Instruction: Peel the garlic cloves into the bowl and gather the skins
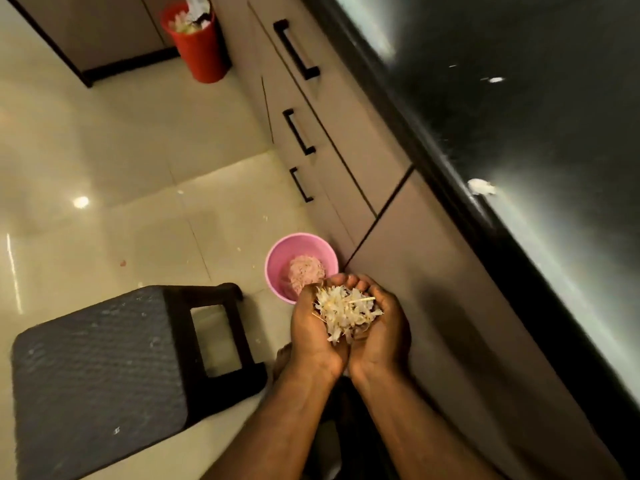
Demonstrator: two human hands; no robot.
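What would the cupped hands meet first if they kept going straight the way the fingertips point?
Probably the pink bowl: the left hand and right hand, cupping the garlic skins, point their fingertips at it, though it likely sits lower, on the floor.

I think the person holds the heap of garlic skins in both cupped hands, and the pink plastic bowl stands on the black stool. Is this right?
Not quite. The head view shows the pink plastic bowl standing on the tiled floor beside the black stool, not on it. The heap of garlic skins does lie in the cupped left hand and right hand.
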